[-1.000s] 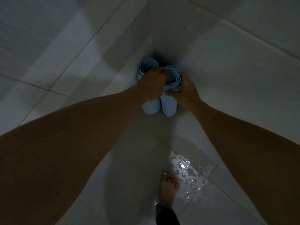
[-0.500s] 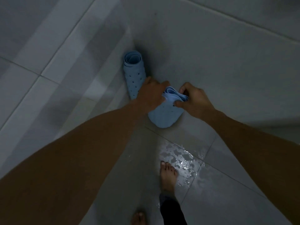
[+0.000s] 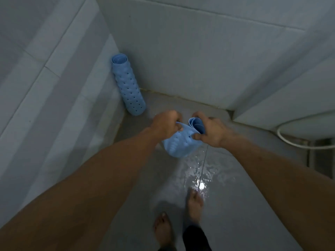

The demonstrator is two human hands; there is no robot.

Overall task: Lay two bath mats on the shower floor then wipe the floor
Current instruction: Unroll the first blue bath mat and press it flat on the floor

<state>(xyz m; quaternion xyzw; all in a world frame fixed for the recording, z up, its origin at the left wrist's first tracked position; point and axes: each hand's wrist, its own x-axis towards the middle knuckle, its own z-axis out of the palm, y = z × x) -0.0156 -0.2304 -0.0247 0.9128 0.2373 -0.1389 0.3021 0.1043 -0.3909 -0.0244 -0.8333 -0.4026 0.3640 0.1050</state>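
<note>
— Lifted clear of the corner since a second ago, one rolled mat (image 3: 182, 142) now hangs between both hands, and its twin no longer stands touching it.

— Near things first: what lies underfoot?

— Two bare feet (image 3: 194, 203) on the shower floor (image 3: 235, 196), with a wet, glinting patch (image 3: 197, 178) just ahead of the toes. Above that, the left hand (image 3: 165, 125) is closed on the mat's loose outer flap and the right hand (image 3: 211, 130) is clamped around the roll's open end.

— So the unrolling is under way?

— Barely begun, I judge. To do it well, lower the free edge flat to the floor first, then let the roll feed out from the right hand while the left pins that edge. The floor looks slick, so the mat may skate unless pressed down as it goes.

— And farther off?

— The second mat (image 3: 128, 86), tightly rolled and dotted with holes, leans upright in the corner against the tiled wall (image 3: 199, 51), well apart from the hands. A white hose (image 3: 290, 140) curves at the far right.
</note>
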